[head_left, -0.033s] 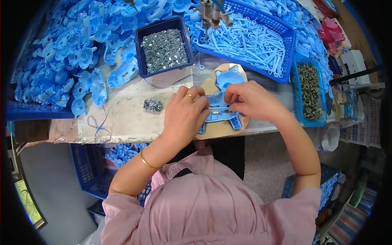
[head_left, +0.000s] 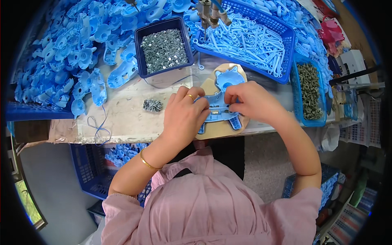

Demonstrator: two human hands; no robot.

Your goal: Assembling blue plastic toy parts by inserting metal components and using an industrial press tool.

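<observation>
A blue plastic toy shell [head_left: 228, 79], hollow side up with a rounded, eared end at the top and short legs below, lies on a tan shaped holder [head_left: 220, 130]. My left hand [head_left: 183, 112] is closed on the shell's left edge, thumb by a slot across its middle. Fingers of my right hand [head_left: 245, 100] are curled and pinched together over the right end of that slot, touching the shell; whatever is between the fingertips is hidden. In the slot shows a small brass-coloured piece [head_left: 215, 112].
A dark blue bin of screws [head_left: 164, 49], a basket of blue rods [head_left: 249, 41] and a tray of small metal parts [head_left: 309, 90] surround the holder. Blue shells [head_left: 77, 53] pile up at left. A small screw heap [head_left: 152, 105] sits nearby. A metal tool head [head_left: 212, 16] hangs above.
</observation>
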